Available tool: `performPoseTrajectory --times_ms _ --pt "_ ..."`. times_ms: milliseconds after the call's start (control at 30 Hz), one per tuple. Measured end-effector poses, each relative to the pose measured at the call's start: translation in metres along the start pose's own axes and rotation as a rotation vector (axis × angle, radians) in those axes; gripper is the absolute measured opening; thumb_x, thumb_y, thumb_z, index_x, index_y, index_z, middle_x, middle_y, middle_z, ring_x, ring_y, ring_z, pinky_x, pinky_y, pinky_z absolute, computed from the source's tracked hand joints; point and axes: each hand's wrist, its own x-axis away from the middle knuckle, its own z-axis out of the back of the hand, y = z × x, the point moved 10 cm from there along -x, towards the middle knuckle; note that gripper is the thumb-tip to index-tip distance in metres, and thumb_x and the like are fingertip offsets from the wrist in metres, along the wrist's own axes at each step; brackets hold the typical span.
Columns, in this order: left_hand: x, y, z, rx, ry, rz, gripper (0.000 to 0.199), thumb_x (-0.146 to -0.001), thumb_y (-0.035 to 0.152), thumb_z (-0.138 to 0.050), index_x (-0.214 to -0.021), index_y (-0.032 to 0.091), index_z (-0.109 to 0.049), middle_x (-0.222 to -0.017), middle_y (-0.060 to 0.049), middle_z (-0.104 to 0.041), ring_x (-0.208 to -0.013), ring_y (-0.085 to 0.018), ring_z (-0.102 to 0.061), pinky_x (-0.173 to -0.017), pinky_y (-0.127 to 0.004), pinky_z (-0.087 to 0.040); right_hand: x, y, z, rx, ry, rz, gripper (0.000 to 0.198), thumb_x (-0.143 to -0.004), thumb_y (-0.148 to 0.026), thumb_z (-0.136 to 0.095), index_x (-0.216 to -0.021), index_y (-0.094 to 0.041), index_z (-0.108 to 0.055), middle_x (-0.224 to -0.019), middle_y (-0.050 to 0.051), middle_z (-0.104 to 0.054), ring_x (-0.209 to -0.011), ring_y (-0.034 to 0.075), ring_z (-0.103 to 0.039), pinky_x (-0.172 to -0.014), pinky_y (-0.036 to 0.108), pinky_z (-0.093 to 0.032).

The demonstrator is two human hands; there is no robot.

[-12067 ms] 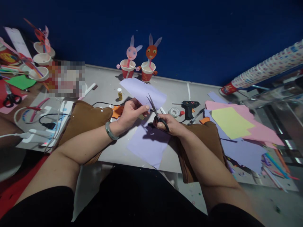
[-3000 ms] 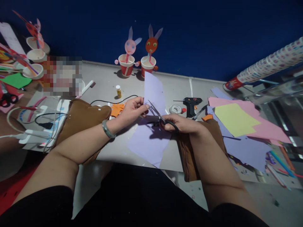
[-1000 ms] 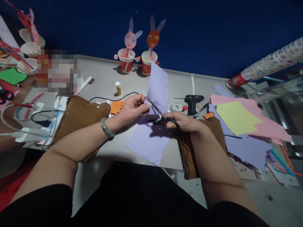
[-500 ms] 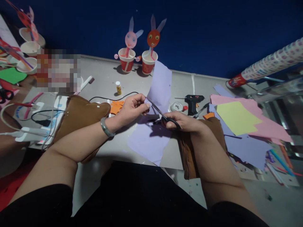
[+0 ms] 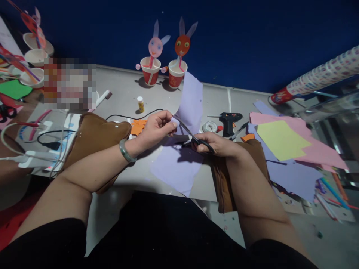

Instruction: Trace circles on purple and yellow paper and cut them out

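Observation:
Between thumb and fingers my left hand (image 5: 160, 127) pinches a sheet of purple paper (image 5: 192, 97) by a corner; the sheet stands up behind the blades. My right hand (image 5: 214, 144) is closed round the black handles of a pair of scissors (image 5: 188, 130), whose blades point up and left beside the paper at my left fingertips. Under both hands a second piece of purple paper (image 5: 175, 172) lies on the table, with the shadow of my hand over it. Orange paper pieces (image 5: 138, 127) lie just beyond my left wrist.
Two rabbit-faced paper cups (image 5: 150, 73) stand at the back. A black glue gun (image 5: 230, 121), a tape roll (image 5: 209, 127) and a small yellow bottle (image 5: 140, 104) are on the table. Stacked coloured paper (image 5: 283, 140) lies right; a power strip (image 5: 42, 158) with cables lies left. Brown cushions (image 5: 98, 134) rest under my arms.
Hardly anything differs. My hands, the scissors and the purple paper hold nearly the same place; the upright sheet's edge has shifted very slightly.

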Motion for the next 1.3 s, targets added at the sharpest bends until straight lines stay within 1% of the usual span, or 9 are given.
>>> performPoseTrajectory --times_ms 167,400,567,767,933,1067,1200,1300 --pt "0.0 0.003 0.002 0.017 0.034 -0.038 0.041 -0.081 0.051 -0.081 -0.077 0.019 -0.057 -0.065 0.006 -0.054 -0.054 -0.006 -0.052 -0.051 -0.018 -0.047 -0.003 0.004 0.0 -0.034 0.039 -0.012 0.063 -0.079 -0.079 -0.068 -0.072 -0.018 -0.051 -0.065 -0.005 -0.039 -0.06 0.008 -0.034 -0.054 0.024 -0.025" --pt "0.0 -0.002 0.004 -0.012 0.047 0.0 0.038 -0.081 0.049 -0.08 -0.078 0.019 -0.057 -0.066 0.005 -0.053 -0.054 -0.007 -0.053 -0.052 -0.021 -0.048 -0.006 0.007 -0.001 -0.047 0.059 -0.033 0.064 -0.076 -0.079 -0.07 -0.073 -0.018 -0.052 -0.064 -0.005 -0.043 -0.06 0.009 -0.037 -0.055 0.025 -0.028" --pt "0.0 0.003 0.006 -0.086 0.055 -0.018 0.032 -0.079 0.042 -0.08 -0.075 0.019 -0.058 -0.065 0.005 -0.051 -0.056 -0.006 -0.046 -0.05 -0.02 -0.038 -0.005 0.006 -0.002 -0.009 0.037 -0.052 0.065 -0.074 -0.081 -0.071 -0.074 -0.018 -0.053 -0.068 -0.004 -0.047 -0.063 0.011 -0.042 -0.058 0.025 -0.031" --pt "-0.001 -0.002 0.003 -0.111 0.026 0.011 0.029 -0.078 0.037 -0.078 -0.073 0.02 -0.056 -0.064 0.005 -0.049 -0.055 -0.007 -0.041 -0.048 -0.021 -0.031 -0.005 0.013 0.0 0.039 0.048 -0.081 0.068 -0.072 -0.085 -0.068 -0.074 -0.019 -0.05 -0.068 -0.004 -0.045 -0.064 0.011 -0.04 -0.058 0.026 -0.028" --pt "-0.001 -0.002 0.0 -0.106 -0.004 -0.012 0.029 -0.08 0.037 -0.077 -0.072 0.02 -0.055 -0.065 0.005 -0.048 -0.055 -0.007 -0.039 -0.049 -0.022 -0.032 -0.006 0.01 -0.001 0.047 0.051 -0.05 0.068 -0.073 -0.085 -0.066 -0.074 -0.02 -0.049 -0.068 -0.005 -0.045 -0.064 0.011 -0.04 -0.059 0.026 -0.03" --pt "0.0 -0.002 -0.002 -0.104 -0.017 -0.013 0.029 -0.081 0.038 -0.077 -0.074 0.02 -0.056 -0.066 0.004 -0.05 -0.056 -0.008 -0.041 -0.05 -0.022 -0.034 -0.007 0.007 -0.002 0.034 0.058 -0.028 0.067 -0.075 -0.084 -0.067 -0.075 -0.019 -0.05 -0.067 -0.005 -0.045 -0.063 0.011 -0.04 -0.058 0.026 -0.03" --pt "0.0 -0.002 -0.002 -0.113 -0.018 -0.016 0.029 -0.08 0.039 -0.078 -0.073 0.02 -0.057 -0.066 0.004 -0.051 -0.057 -0.008 -0.042 -0.051 -0.022 -0.035 -0.006 0.009 0.0 0.038 0.061 -0.036 0.066 -0.075 -0.083 -0.067 -0.073 -0.02 -0.048 -0.066 -0.005 -0.043 -0.062 0.01 -0.039 -0.057 0.025 -0.028" --pt "0.0 -0.002 -0.002 -0.11 -0.021 -0.02 0.032 -0.08 0.04 -0.079 -0.072 0.02 -0.056 -0.066 0.004 -0.051 -0.057 -0.008 -0.042 -0.051 -0.022 -0.035 -0.006 0.011 0.0 0.021 0.067 -0.051 0.066 -0.073 -0.082 -0.07 -0.073 -0.019 -0.049 -0.067 -0.005 -0.043 -0.063 0.01 -0.04 -0.058 0.025 -0.029"
